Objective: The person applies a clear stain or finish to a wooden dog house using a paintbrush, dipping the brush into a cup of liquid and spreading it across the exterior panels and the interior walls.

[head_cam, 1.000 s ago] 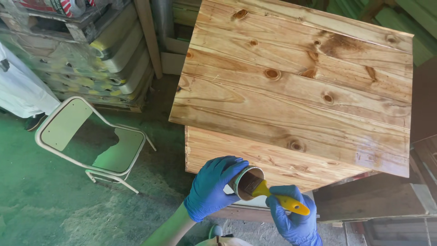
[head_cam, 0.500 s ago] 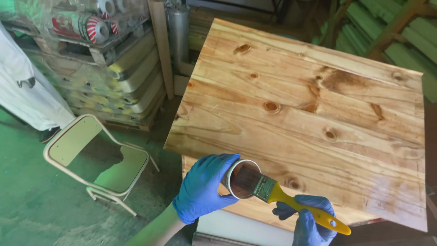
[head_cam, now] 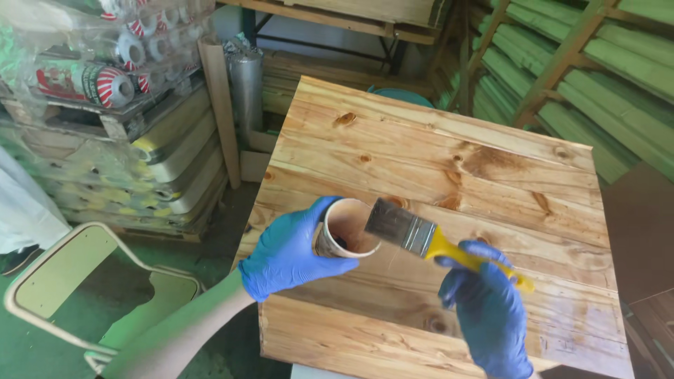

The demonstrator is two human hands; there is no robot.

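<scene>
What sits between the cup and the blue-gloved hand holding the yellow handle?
In the head view, only the brush head: dark bristles and metal band, bridging cup and right hand above the wooden panel.

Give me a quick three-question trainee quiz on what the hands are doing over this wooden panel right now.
1. True or false: the left hand holds a cup with dark liquid inside.
2. What does the right hand hold? A) a roller B) a yellow-handled brush C) a rag
3. Fill in: the brush's bristles sit just ___ the cup's rim, over the wooden panel.

Key:
1. True
2. B
3. above; they are out of the liquid, at the rim's right side. Both hands wear blue gloves.
</scene>
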